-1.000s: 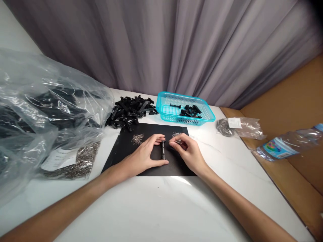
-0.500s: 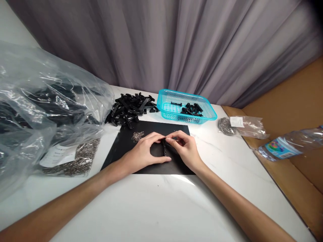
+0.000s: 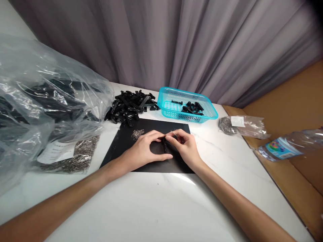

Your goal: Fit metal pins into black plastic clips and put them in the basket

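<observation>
Over the black mat (image 3: 113,153), my left hand (image 3: 143,149) is closed around a narrow black plastic part (image 3: 165,148), its thumb at the near end and its fingers at the far end. My right hand (image 3: 185,144) pinches at the far end of the same part. A thin, light-coloured metal pin (image 3: 174,133) sticks out by the right fingers; how it is held is partly hidden. Left of the part lies a small heap of metal wire pieces (image 3: 137,134). Another little heap is mostly covered by the right hand.
Behind the mat are a pile of black plastic parts (image 3: 131,105) and a turquoise basket (image 3: 188,116) with several such parts. A large clear bag (image 3: 58,70) and a labelled bag of metal pieces (image 3: 83,154) occupy the left. Another bag (image 3: 228,125) and a bottle (image 3: 280,148) are right.
The thin metal pin now shows at my right fingers, and the black part's far end has tilted slightly left. Both hands stay in nearly the same place; the view has shifted slightly.
</observation>
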Demonstrator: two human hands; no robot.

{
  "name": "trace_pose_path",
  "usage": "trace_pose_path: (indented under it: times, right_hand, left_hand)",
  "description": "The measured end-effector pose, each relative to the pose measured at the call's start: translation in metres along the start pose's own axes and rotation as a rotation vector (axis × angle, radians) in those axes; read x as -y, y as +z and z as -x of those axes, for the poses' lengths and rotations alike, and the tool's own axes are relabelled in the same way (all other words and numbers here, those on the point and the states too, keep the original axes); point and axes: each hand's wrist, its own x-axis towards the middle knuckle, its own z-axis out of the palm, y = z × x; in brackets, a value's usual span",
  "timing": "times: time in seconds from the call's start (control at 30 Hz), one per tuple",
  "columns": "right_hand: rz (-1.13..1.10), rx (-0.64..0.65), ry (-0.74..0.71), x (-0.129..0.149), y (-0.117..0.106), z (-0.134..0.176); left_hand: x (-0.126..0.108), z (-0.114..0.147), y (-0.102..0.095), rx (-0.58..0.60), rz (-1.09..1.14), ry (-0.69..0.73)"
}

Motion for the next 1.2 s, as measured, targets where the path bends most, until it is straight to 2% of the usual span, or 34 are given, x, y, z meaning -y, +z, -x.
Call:
trace_pose_path:
  times: [0.2,0.47,0.7,1.03,1.2]
  right_hand:
    - [0.064,0.000,-0.051,-0.002,0.001,0.001]
    - [0.315,-0.019,-0.261,0.003,0.005,0.007]
    - [0.426,0.027,-0.277,0.002,0.006,0.011]
    - [0.501,-0.024,-0.328,0.004,0.009,0.016]
    - [0.506,0.049,-0.391,0.000,0.006,0.014]
  left_hand:
    - [0.005,-0.001,0.002,-0.007,0.046,0.009]
    - [0.001,-0.002,0.002,-0.014,0.061,0.003]
    - [-0.001,-0.001,0.002,-0.021,0.058,0.021]
    - [0.001,-0.002,0.003,-0.020,0.082,0.002]
    - [-0.001,-0.002,-0.001,0.027,0.115,0.010]
